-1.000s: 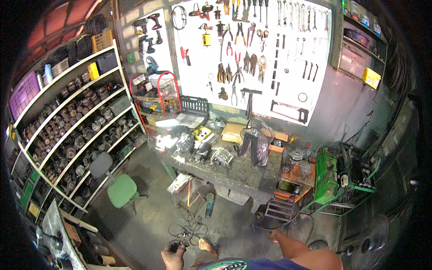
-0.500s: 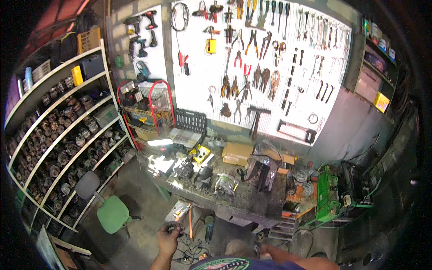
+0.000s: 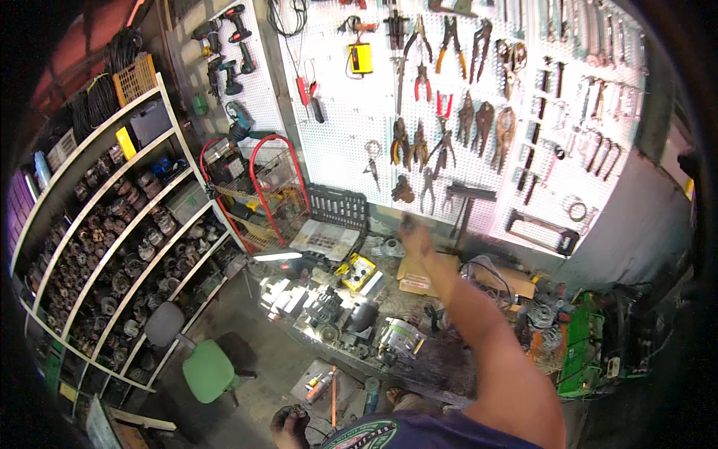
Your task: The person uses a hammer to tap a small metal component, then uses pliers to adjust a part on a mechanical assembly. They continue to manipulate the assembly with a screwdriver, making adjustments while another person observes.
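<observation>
My right arm stretches across the workbench [image 3: 464, 378]. At its end, my right hand [image 3: 416, 233] is up at the lower edge of the white pegboard [image 3: 336, 161], just below a dark brown tool [image 3: 403, 189] and a pair of pliers [image 3: 427, 191]. Its fingers are small and smeared, so their grip does not show. Low in the picture, my left hand [image 3: 288, 428] is closed around a small dark greyish thing whose kind I cannot make out. Close to it, a stool-like surface [image 3: 303, 385] carries a light tube-shaped thing [image 3: 320, 387] and an orange strip [image 3: 333, 396].
Alternators or similar motor parts [image 3: 324, 305] crowd the bench, with a yellow case [image 3: 357, 272] and a cardboard box [image 3: 426, 275] behind them. A green chair [image 3: 209, 370] stands left, before shelves [image 3: 112, 161] of parts. A hammer [image 3: 465, 209] hangs right of my right hand.
My right hand has gone from low by my body up to the pegboard. The view has shifted nearer the bench. The dark clear-wrapped bundle on the bench no longer shows.
</observation>
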Demonstrator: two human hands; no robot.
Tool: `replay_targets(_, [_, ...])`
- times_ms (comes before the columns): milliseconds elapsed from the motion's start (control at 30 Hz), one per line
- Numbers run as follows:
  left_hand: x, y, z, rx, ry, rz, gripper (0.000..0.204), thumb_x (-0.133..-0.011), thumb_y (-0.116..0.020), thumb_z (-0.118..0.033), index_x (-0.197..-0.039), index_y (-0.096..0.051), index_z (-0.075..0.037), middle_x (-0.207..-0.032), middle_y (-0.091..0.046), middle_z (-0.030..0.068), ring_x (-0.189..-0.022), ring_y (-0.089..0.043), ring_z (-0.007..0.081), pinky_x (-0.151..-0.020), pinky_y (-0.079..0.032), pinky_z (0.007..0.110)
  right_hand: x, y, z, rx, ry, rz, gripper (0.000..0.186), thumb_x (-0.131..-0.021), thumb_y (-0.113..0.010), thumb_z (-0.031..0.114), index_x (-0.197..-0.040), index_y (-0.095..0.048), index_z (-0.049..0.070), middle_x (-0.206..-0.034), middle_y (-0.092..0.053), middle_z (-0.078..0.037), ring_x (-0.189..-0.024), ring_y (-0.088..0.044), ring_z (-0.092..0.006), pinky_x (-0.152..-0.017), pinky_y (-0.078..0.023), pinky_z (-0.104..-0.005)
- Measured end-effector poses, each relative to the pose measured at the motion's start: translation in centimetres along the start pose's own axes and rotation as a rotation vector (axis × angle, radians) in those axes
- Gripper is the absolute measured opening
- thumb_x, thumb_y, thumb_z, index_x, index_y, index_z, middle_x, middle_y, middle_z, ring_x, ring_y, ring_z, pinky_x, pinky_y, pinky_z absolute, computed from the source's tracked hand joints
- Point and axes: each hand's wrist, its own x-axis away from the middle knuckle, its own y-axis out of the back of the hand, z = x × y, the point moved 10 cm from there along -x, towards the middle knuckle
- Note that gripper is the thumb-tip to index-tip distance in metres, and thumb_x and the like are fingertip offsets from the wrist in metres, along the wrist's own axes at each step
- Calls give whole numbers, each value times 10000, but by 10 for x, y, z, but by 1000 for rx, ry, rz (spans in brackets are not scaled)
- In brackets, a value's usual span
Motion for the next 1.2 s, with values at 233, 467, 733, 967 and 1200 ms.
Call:
replay_targets(233, [8,-33,-13,-4,-57,-162,165,-1007,-724,-124,-1097,-685,10,-999,-714,96,-892,-671,210,-791,-542,345,-262,18,-63,126,-210,-233,516,-990,-652,241,-1410,-564,-44,-1302,-717,-362,-1219,-716,-509,-1060,-582,-547])
replay_targets(467, [30,-21,14,25,68,-440,198,-1004,-735,-140,-1161,-733,-19,-1001,-739,66,-887,-702,183,-781,-599,350,-324,-11,-115,518,-9,-241,166,-783,-768,225,-828,-799,68,-973,-814,-210,-979,-810,-385,-915,-650,-434])
replay_targets(733, [13,-46,14,73,89,-373,254,-1008,-753,-183,-1208,-718,-31,-1101,-749,80,-994,-714,215,-885,-604,417,-326,33,-100,507,-127,-535,364,-950,-711,344,-931,-802,-8,-936,-824,-210,-861,-822,-341,-771,-647,-448])
replay_targets(967, [5,-56,11,406,210,-222,339,-1058,-649,-183,-1362,-675,-37,-1263,-753,147,-1160,-727,337,-981,-598,516,-187,53,-27,-770,-82,-247,394,-1119,-600,285,-1410,-673,30,-1319,-754,-133,-1146,-734,-295,-1009,-592,-478])
replay_targets(1200, [6,-36,-7,573,191,-3,362,-1127,-620,-234,-1429,-653,-37,-1283,-739,151,-1139,-749,320,-949,-626,455,189,-59,86,-1500,-1190,779,498,-1013,-617,590,-1158,-685,119,-950,-671,-74,-730,-583,-174,-623,-519,-283])
